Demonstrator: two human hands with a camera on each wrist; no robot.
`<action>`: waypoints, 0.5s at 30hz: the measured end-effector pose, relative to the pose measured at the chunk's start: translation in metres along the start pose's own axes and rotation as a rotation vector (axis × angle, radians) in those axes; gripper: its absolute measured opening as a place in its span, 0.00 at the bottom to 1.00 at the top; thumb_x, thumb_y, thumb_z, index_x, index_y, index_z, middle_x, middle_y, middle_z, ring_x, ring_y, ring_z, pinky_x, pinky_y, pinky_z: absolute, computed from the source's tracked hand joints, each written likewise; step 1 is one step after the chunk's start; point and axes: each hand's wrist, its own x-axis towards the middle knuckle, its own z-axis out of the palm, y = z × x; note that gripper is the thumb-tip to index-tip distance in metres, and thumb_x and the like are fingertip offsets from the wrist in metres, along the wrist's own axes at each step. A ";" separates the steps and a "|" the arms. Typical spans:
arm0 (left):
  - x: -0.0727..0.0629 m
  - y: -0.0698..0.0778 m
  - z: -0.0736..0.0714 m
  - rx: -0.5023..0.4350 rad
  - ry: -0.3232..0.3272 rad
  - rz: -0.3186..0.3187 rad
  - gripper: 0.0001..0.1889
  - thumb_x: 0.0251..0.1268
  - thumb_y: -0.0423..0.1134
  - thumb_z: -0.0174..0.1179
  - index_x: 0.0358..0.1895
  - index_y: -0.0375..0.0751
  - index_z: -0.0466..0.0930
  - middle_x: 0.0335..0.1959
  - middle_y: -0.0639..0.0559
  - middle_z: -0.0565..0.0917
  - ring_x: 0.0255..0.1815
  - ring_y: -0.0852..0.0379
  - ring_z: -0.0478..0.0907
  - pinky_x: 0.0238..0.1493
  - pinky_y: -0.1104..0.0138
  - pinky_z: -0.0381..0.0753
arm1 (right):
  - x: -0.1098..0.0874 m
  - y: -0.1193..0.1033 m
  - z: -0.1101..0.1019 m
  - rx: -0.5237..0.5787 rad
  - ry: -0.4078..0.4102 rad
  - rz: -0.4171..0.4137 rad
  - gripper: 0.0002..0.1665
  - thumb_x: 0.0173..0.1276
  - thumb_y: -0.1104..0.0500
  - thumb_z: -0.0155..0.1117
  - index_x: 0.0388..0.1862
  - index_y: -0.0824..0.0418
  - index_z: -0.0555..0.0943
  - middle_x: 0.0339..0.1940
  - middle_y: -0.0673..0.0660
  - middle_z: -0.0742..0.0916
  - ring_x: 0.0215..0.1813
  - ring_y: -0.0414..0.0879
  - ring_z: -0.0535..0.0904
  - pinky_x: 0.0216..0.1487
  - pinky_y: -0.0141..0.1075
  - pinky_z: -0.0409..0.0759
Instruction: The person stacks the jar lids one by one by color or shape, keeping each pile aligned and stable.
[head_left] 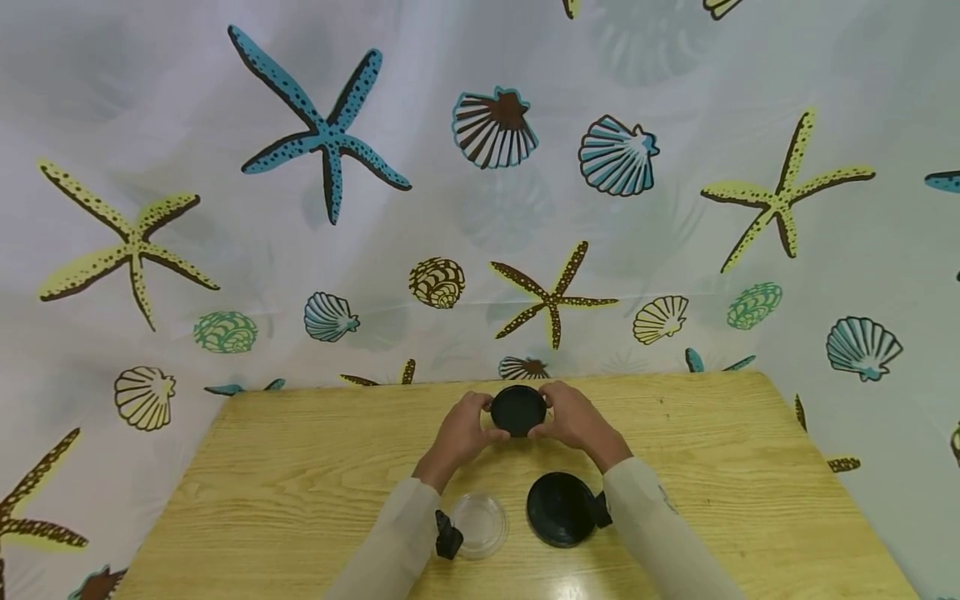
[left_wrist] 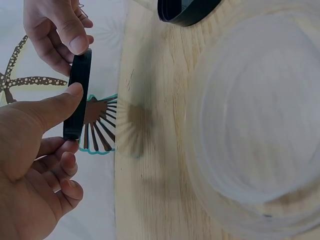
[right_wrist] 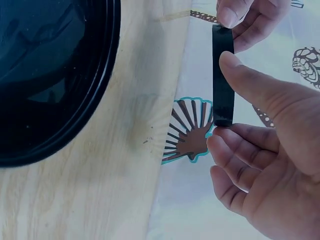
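Note:
Both hands hold a round black lid (head_left: 518, 410) between them near the far edge of the table. My left hand (head_left: 461, 432) pinches its left side, thumb on the near face and fingers behind. On the opposite side my right hand (head_left: 576, 419) grips the rim the same way. Edge-on in the left wrist view, the lid (left_wrist: 79, 95) looks thin and flat-sided. Below the hands, a clear round plastic container (head_left: 480, 525) sits by the left forearm. A wider black round dish (head_left: 561, 508) with a raised rim lies to its right, beside the right wrist.
The wooden table (head_left: 315, 467) ends just beyond the hands. Behind it hangs a pale cloth (head_left: 420, 208) printed with starfish and shells. Black wrist cameras (head_left: 448, 535) overlap the edges of the container and the dish in the head view.

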 end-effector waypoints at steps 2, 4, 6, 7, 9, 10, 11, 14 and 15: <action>-0.002 0.001 -0.001 -0.009 0.000 0.006 0.32 0.54 0.47 0.69 0.60 0.37 0.71 0.52 0.43 0.75 0.55 0.45 0.75 0.55 0.52 0.74 | -0.003 0.000 -0.001 -0.006 0.008 -0.007 0.39 0.51 0.50 0.77 0.59 0.63 0.73 0.52 0.58 0.80 0.51 0.51 0.77 0.53 0.46 0.75; -0.004 0.002 -0.002 -0.018 -0.001 0.013 0.32 0.54 0.47 0.69 0.60 0.37 0.72 0.52 0.44 0.75 0.55 0.44 0.75 0.55 0.52 0.74 | -0.005 0.000 -0.002 -0.009 0.010 -0.014 0.38 0.51 0.50 0.77 0.58 0.63 0.73 0.51 0.58 0.80 0.50 0.51 0.76 0.53 0.46 0.75; -0.006 0.003 -0.003 -0.021 -0.001 0.020 0.31 0.54 0.47 0.70 0.59 0.37 0.72 0.52 0.44 0.76 0.54 0.44 0.75 0.54 0.52 0.74 | -0.008 0.000 -0.003 -0.011 0.013 -0.020 0.38 0.51 0.50 0.77 0.58 0.63 0.73 0.50 0.58 0.80 0.50 0.50 0.76 0.53 0.46 0.75; -0.007 0.004 -0.004 -0.022 -0.001 0.021 0.31 0.53 0.47 0.70 0.59 0.37 0.72 0.52 0.44 0.76 0.54 0.44 0.75 0.54 0.52 0.74 | -0.009 0.000 -0.003 -0.012 0.015 -0.025 0.38 0.51 0.50 0.77 0.58 0.63 0.73 0.50 0.58 0.80 0.50 0.50 0.76 0.52 0.45 0.75; -0.009 0.005 -0.005 -0.022 0.000 0.023 0.31 0.53 0.47 0.70 0.59 0.37 0.72 0.51 0.44 0.76 0.53 0.45 0.76 0.54 0.51 0.75 | -0.012 0.000 -0.004 -0.009 0.017 -0.031 0.38 0.51 0.50 0.76 0.58 0.63 0.73 0.50 0.58 0.80 0.49 0.50 0.76 0.52 0.45 0.75; -0.010 0.006 -0.005 -0.021 0.000 0.025 0.31 0.53 0.48 0.70 0.59 0.37 0.72 0.51 0.44 0.76 0.53 0.45 0.76 0.54 0.52 0.75 | -0.013 0.001 -0.005 -0.008 0.020 -0.034 0.38 0.51 0.50 0.76 0.58 0.63 0.73 0.50 0.58 0.80 0.49 0.50 0.76 0.51 0.45 0.75; -0.010 0.006 -0.005 -0.022 -0.002 0.027 0.31 0.53 0.48 0.70 0.59 0.37 0.72 0.51 0.44 0.76 0.53 0.44 0.76 0.53 0.51 0.75 | -0.014 0.001 -0.006 -0.008 0.023 -0.036 0.38 0.51 0.49 0.76 0.58 0.63 0.73 0.50 0.58 0.80 0.48 0.50 0.75 0.51 0.45 0.75; -0.011 0.008 -0.004 -0.025 -0.006 0.033 0.31 0.53 0.48 0.70 0.59 0.37 0.73 0.50 0.44 0.77 0.53 0.43 0.76 0.52 0.52 0.75 | -0.018 0.000 -0.008 0.004 0.026 -0.037 0.38 0.51 0.50 0.77 0.58 0.63 0.73 0.49 0.58 0.80 0.47 0.49 0.75 0.50 0.45 0.75; -0.012 0.008 -0.004 -0.025 -0.009 0.033 0.32 0.53 0.48 0.70 0.59 0.37 0.73 0.50 0.44 0.77 0.53 0.43 0.76 0.52 0.52 0.75 | -0.020 0.001 -0.008 0.006 0.025 -0.038 0.38 0.51 0.50 0.77 0.58 0.63 0.73 0.49 0.58 0.79 0.46 0.49 0.75 0.49 0.45 0.75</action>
